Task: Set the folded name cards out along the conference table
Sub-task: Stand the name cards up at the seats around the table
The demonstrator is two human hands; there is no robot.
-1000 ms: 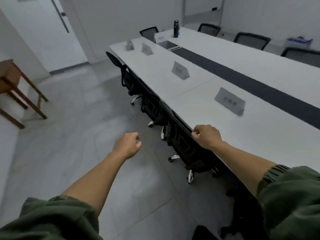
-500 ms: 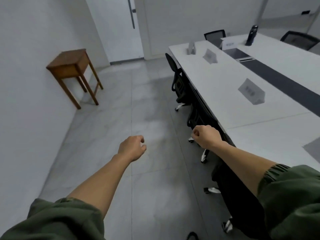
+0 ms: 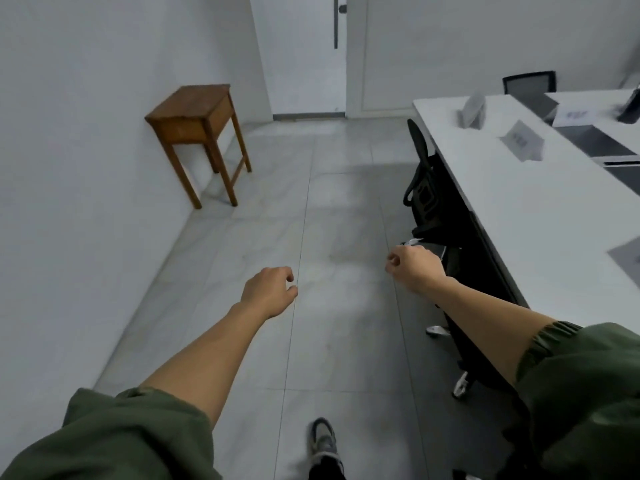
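The long white conference table (image 3: 519, 216) runs along the right side. A folded name card (image 3: 522, 142) stands on it near the far end, with a stack of cards (image 3: 471, 110) upright beyond it and another card (image 3: 573, 116) further right. The corner of a nearer card (image 3: 628, 258) shows at the right edge. My left hand (image 3: 270, 289) hangs over the floor, fingers loosely curled, holding nothing. My right hand (image 3: 414, 266) is curled into a loose fist beside the chairs, off the table, also holding nothing.
Black office chairs (image 3: 424, 192) are tucked along the table's near side. A small wooden side table (image 3: 197, 123) stands against the left wall. A white door (image 3: 304, 53) is at the far end. My shoe (image 3: 323, 441) is on the grey tiled floor.
The view has swung left, away from the table toward the floor and door. My right hand has come off the table's edge and now hangs over the aisle. Both hands stay curled.
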